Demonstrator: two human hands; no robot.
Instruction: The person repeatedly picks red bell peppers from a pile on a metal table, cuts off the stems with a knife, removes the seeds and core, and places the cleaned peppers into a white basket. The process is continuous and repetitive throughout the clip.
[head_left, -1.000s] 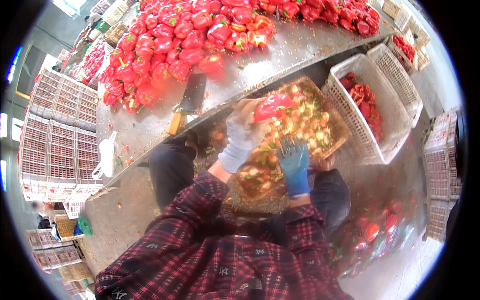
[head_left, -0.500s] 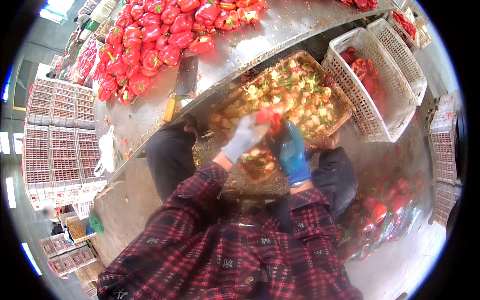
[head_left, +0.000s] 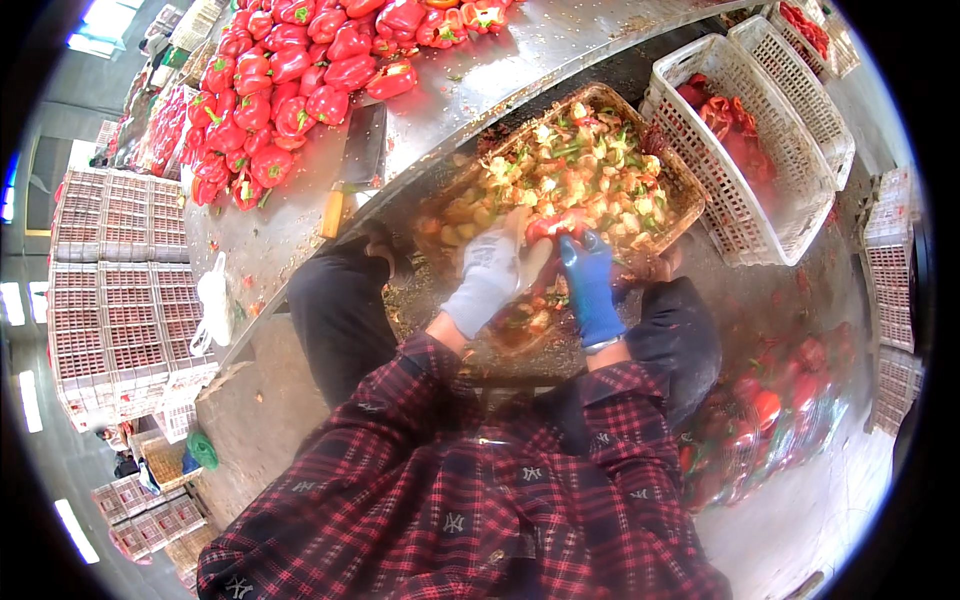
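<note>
A red bell pepper is between my two gloved hands, above the near side of a tray full of pale pepper cores and green stems. My left hand, in a whitish glove, closes on the pepper's left side. My right hand, in a blue glove, has its fingers curled on the right side of it. The hands partly cover the pepper, so whether it is whole or cut cannot be told. Some cores and red scraps lie below my hands.
A metal table at the far left bears a heap of red bell peppers and a broad-bladed knife with a yellow handle. White crates stand at right, one holding red pepper pieces. Bagged peppers lie lower right.
My hands were blurred by motion round the red pepper; now they are steadier and slightly lower, still at it. The whole view has shifted slightly.
</note>
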